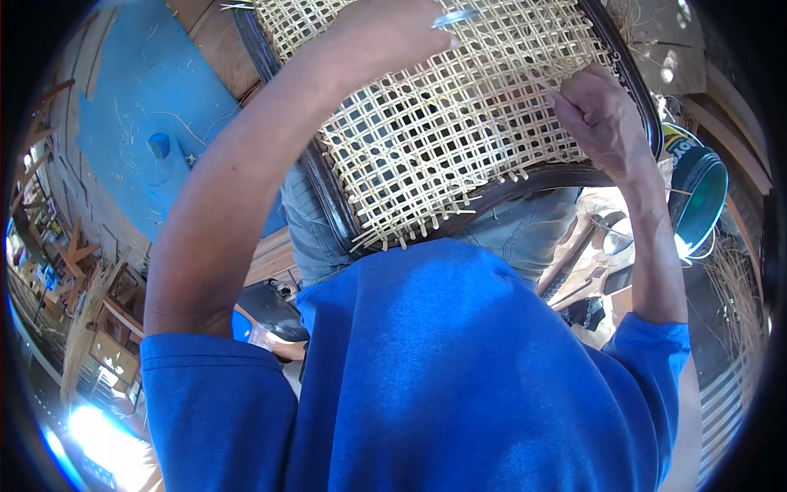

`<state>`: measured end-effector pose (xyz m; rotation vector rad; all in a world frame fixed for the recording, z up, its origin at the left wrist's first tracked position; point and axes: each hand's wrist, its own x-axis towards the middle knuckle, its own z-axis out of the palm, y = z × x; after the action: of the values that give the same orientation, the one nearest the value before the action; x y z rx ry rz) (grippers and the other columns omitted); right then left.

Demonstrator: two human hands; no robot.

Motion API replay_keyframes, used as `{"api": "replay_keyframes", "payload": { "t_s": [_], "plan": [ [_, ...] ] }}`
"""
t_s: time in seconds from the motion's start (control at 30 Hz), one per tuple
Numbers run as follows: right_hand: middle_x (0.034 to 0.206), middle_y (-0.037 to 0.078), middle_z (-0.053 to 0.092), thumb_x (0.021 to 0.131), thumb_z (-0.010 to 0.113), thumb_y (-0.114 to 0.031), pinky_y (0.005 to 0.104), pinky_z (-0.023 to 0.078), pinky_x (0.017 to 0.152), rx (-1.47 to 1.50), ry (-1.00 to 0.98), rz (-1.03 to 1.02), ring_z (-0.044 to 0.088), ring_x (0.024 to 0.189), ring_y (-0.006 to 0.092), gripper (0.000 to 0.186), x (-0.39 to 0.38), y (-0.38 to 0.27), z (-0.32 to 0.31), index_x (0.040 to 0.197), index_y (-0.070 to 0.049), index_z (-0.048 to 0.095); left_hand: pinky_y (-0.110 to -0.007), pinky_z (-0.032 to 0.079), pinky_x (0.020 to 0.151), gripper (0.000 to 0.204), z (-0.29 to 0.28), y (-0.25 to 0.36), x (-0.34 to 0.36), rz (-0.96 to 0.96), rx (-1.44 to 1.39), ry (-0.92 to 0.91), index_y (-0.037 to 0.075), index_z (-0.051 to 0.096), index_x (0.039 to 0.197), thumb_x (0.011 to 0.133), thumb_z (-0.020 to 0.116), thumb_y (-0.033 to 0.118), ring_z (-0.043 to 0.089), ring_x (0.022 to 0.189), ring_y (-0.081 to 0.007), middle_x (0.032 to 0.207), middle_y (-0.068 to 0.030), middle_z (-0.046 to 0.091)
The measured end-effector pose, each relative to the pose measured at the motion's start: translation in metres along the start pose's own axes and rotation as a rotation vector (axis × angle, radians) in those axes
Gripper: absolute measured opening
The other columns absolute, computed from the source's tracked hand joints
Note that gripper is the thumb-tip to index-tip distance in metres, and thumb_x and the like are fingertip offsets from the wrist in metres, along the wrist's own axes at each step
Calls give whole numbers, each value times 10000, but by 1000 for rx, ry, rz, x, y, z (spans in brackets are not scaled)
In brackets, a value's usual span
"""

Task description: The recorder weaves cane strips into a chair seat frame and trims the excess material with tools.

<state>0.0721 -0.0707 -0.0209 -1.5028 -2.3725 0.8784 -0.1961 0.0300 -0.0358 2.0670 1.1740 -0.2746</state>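
Observation:
Across my lap lies a dark wooden chair frame (329, 197) filled with an open weave of pale cane (426, 139). Cut cane ends stick out along its near, curved edge. My left hand (398, 31) is over the far part of the weave, closed, with a shiny metal blade-like tool (457, 17) showing at its fingers. The picture's upper edge cuts off part of this hand. Over the right side of the weave, close to the dark rail, my right hand (602, 119) is closed. Its curled fingers hide whatever they pinch.
A blue board (135, 90) with cane scraps and a small blue object (159, 145) lies to the left. At the right stands a dark green bucket (701, 197). Loose cane strands (734, 303) lie beyond it, and a bundle of strands (86, 328) is at far left.

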Motion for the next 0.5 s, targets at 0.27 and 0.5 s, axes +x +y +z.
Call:
{"api": "replay_keyframes", "payload": {
  "t_s": [0.27,0.5],
  "plan": [
    [905,61,673,826,762,-220,403,499,805,-197,151,169,636,882,280,159,11,-20,22,859,-81,691,-478,542,805,316,-29,-59,-20,-77,196,15,-45,701,961,903,574,238,690,854,-398,896,-272,694],
    [960,-17,715,803,783,-239,383,509,756,-350,375,217,665,908,248,142,13,-26,55,924,-177,741,-429,502,658,378,-6,-134,-45,107,424,263,17,651,1044,982,543,374,662,660,-295,842,-166,668]
  ]
}}
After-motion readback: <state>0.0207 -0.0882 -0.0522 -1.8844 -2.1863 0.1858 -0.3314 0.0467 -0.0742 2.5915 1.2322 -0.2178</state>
